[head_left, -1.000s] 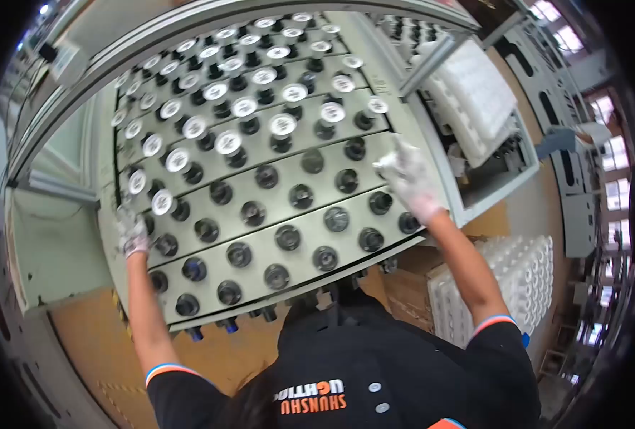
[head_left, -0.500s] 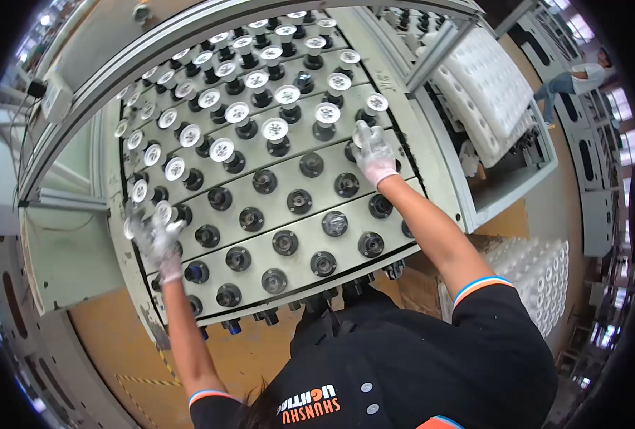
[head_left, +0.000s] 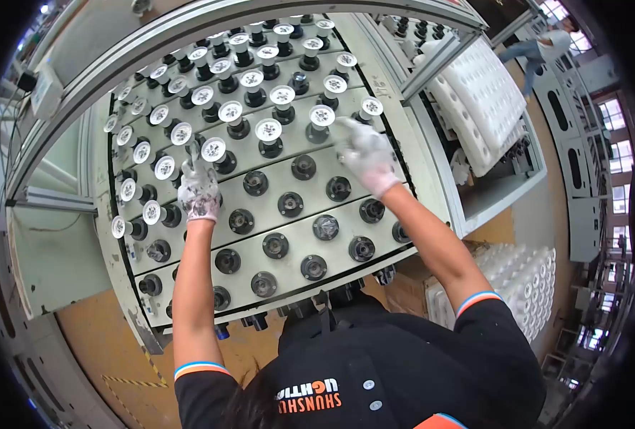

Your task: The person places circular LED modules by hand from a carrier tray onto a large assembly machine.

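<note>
My left hand (head_left: 200,191), in a white glove with grey smudges, is among the left-hand lamps, fingers stretched forward and apart. Its fingertips are right beside a lamp (head_left: 213,149) with a round white face, on a black socket. My right hand (head_left: 367,154), gloved too, hovers over the right side of the panel. Its fingers reach out toward another lamp (head_left: 322,116), the index fingertip close to the rim. Below both hands, rows of black sockets (head_left: 290,204) hold no lamps; the socket under my right palm is hidden.
A metal frame bar (head_left: 210,32) crosses above the far rows of lamps. White moulded trays (head_left: 475,93) lean on a shelf at the right, and another stack of trays (head_left: 525,279) stands below. A person (head_left: 546,46) is in the far right background.
My left hand has moved forward and right from the front left lamps. My right hand has lifted and turned, its fingers now pointing left. The view has shifted slightly.
</note>
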A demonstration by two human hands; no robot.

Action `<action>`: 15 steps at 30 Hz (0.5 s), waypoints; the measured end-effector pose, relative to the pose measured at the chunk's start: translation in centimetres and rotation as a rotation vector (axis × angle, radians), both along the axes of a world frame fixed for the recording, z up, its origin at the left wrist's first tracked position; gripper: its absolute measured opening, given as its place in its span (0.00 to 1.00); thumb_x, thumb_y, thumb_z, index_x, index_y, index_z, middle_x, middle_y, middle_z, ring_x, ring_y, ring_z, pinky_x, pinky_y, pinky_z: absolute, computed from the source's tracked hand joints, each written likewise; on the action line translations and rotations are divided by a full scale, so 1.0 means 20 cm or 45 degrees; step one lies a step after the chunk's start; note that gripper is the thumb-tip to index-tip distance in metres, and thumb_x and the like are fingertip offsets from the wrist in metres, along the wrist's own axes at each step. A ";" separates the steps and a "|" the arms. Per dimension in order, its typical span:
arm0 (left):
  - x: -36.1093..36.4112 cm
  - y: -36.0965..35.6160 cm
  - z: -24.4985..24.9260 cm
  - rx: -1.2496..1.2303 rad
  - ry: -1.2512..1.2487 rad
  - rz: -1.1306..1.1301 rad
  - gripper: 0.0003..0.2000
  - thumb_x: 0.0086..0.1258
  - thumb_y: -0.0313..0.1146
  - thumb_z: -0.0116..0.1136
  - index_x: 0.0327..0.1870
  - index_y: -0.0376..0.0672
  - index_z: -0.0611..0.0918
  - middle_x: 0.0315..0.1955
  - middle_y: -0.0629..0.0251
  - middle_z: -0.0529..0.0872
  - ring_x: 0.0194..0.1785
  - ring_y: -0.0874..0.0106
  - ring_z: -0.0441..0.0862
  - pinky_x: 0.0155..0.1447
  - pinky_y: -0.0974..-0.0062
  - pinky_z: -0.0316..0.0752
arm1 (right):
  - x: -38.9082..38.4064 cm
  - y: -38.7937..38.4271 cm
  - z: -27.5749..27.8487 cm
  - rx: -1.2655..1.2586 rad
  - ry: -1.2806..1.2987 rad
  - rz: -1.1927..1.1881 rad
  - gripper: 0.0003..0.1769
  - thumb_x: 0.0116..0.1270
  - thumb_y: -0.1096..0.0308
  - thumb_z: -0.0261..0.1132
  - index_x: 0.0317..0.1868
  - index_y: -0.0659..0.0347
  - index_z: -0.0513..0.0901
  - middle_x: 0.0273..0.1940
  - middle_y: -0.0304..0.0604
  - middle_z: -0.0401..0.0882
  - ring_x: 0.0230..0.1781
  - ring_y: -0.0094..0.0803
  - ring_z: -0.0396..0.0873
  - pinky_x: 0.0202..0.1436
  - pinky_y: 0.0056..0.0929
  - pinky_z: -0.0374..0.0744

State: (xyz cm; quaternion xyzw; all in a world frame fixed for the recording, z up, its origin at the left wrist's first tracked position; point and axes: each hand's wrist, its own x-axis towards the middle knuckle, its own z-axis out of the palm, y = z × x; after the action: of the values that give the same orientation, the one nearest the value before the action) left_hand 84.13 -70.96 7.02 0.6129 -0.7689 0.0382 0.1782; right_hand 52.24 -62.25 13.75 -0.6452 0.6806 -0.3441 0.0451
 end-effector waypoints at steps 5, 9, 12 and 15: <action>0.05 -0.05 -0.12 -0.055 0.001 -0.043 0.24 0.62 0.37 0.58 0.59 0.46 0.68 0.52 0.51 0.75 0.45 0.54 0.80 0.41 0.56 0.77 | 0.33 -0.29 -0.11 0.359 0.545 0.232 0.04 0.56 0.66 0.60 0.31 0.55 0.80 0.32 0.47 0.82 0.36 0.42 0.81 0.41 0.38 0.76; -0.04 0.01 0.08 0.165 0.186 0.065 0.32 0.62 0.35 0.58 0.68 0.44 0.62 0.53 0.46 0.74 0.48 0.48 0.78 0.47 0.56 0.76 | 0.38 -0.31 -0.29 0.359 0.539 0.267 0.10 0.62 0.57 0.59 0.35 0.53 0.81 0.38 0.42 0.82 0.45 0.37 0.78 0.46 0.38 0.72; -0.04 -0.02 0.03 0.052 0.140 0.070 0.36 0.59 0.36 0.61 0.69 0.45 0.60 0.54 0.47 0.74 0.48 0.50 0.79 0.47 0.58 0.76 | 0.42 -0.37 -0.38 0.633 0.762 0.134 0.12 0.62 0.54 0.60 0.38 0.51 0.83 0.39 0.40 0.82 0.46 0.33 0.78 0.46 0.36 0.71; -0.03 -0.01 0.03 0.060 0.104 0.081 0.33 0.58 0.37 0.62 0.66 0.44 0.64 0.53 0.49 0.75 0.47 0.53 0.79 0.46 0.60 0.77 | 0.43 -0.37 -0.35 0.672 0.792 0.113 0.14 0.62 0.53 0.59 0.40 0.50 0.84 0.40 0.38 0.82 0.46 0.31 0.78 0.46 0.35 0.71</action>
State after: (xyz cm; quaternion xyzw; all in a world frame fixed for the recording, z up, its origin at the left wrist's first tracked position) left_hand 83.59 -71.18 7.65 0.6422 -0.7417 0.0007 0.1935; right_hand 60.78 -69.64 6.74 -0.7136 0.6982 0.0561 0.0158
